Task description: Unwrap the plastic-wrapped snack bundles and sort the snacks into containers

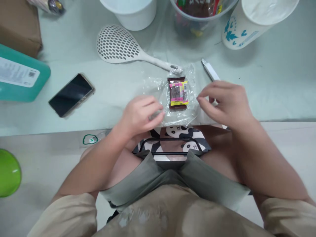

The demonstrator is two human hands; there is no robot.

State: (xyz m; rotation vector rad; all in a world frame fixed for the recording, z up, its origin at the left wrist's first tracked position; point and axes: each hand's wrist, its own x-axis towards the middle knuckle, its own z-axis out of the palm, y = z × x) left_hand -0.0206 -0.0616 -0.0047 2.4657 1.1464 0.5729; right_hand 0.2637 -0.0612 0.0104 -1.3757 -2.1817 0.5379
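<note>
A clear plastic bag [191,116], crinkled and lying flat, is spread near the table's front edge. In its middle sit small wrapped snacks: a pink and yellow packet [178,93] on top of a dark brown packet [177,107]. My left hand [142,113] is at the bag's left side, its fingers curled and closed on the plastic. On the opposite side, my right hand [227,102] pinches the bag's right edge between thumb and forefinger. Neither hand touches the packets.
Behind the bag lies a white slotted skimmer [118,44]. A white pen-like tool [210,69] is by my right hand. Further back stand a white tub [138,16], a clear bowl [180,16] of packets and a paper cup [244,31]. Left are a phone [71,95] and green bottle [37,89].
</note>
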